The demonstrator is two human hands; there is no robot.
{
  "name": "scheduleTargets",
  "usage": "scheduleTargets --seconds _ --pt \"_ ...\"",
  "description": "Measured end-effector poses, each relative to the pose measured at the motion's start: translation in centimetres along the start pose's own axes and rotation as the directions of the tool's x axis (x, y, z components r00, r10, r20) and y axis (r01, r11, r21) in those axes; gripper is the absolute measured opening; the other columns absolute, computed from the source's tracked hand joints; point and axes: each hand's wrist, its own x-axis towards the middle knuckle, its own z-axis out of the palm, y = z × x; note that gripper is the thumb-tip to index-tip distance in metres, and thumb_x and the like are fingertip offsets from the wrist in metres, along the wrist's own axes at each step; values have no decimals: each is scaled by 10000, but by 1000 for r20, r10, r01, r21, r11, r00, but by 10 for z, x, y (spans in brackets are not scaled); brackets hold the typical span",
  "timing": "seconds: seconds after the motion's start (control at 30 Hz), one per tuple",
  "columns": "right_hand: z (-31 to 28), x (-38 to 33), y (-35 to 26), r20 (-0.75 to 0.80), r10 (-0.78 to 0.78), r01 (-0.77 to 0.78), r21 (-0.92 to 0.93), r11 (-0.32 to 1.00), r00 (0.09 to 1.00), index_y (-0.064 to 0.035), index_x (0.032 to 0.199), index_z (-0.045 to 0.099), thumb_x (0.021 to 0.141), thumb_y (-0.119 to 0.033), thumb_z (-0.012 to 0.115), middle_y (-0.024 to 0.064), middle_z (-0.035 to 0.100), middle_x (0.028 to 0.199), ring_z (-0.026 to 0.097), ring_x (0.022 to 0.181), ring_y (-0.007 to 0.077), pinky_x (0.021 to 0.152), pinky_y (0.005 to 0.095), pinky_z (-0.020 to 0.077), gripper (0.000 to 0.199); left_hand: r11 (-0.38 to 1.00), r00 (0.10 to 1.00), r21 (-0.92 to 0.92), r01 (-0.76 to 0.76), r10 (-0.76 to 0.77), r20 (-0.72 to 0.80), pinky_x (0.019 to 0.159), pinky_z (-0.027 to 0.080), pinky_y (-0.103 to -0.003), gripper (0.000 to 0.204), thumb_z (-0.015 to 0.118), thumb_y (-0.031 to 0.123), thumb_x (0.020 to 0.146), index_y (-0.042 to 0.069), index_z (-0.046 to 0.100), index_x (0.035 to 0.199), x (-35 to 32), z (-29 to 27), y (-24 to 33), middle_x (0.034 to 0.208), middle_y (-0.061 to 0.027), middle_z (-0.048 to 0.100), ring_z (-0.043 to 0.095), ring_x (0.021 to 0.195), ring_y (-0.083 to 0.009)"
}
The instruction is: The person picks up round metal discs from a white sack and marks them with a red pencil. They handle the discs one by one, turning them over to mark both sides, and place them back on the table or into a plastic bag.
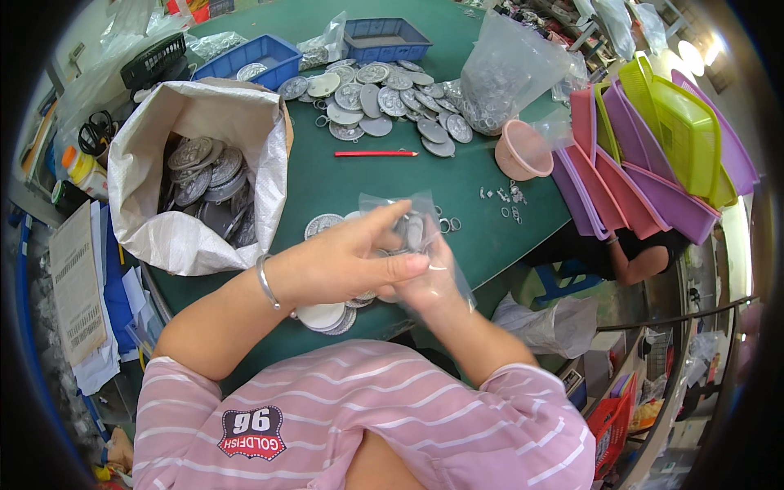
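Observation:
A small clear plastic bag [416, 232] with silver-grey metal pieces inside is between my hands above the green table. My left hand [347, 255], with a bangle at its wrist, reaches over from the left, thumb and fingers around the bag. From the right, my right hand [429, 282] grips the bag, whose clear film lies over part of the palm and wrist; some of its fingers are hidden. Beneath the hands lie round silver medallions [322, 317], partly covered by my left forearm. Just right of the bag are loose metal rings [446, 224].
A white woven sack [135, 175] of medallions stands left. A medallion pile [376, 98], blue trays [386, 39], a red pencil [376, 153] and a large clear bag [506, 73] lie beyond. A pink cup [520, 155] and stacked coloured baskets [653, 139] are right, near another person's arm [641, 263].

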Motion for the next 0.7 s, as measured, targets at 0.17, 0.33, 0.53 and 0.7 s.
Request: scheduleTargets --seconds 0.17,0.33,0.53,0.7 --pt "14 11 19 -121 -30 55 205 977 992 -55 1063 531 899 -255 441 151 586 1017 567 964 283 887 451 441 275 405 677 907 -116 700 -226 826 440 -306 712 681 277 773 30 324 1337 35 -11 -19 1144 -165 449 501 978 -238" --pt "8 63 -2 -141 -11 30 134 990 990 -43 968 564 876 -236 496 118 608 858 599 747 229 634 345 504 224 948 690 216 -233 318 -650 865 423 -333 710 628 421 818 51 317 1338 75 -29 -81 1158 -127 460 497 974 -208" --pt "42 102 -21 -179 -85 -154 -959 237 980 -9 852 623 848 -274 540 155 630 792 609 635 278 591 371 493 278 673 898 -702 -232 -129 -420 769 528 -412 455 442 434 921 33 433 1134 74 -29 -63 956 -82 537 589 890 -227" --pt "75 103 -50 131 155 196 -410 -891 979 -46 826 646 817 -324 524 179 637 853 620 775 346 689 415 491 304 523 866 -815 -251 -255 -431 757 516 -384 511 416 445 925 -42 408 1079 86 -43 -97 998 -178 505 566 904 -278"
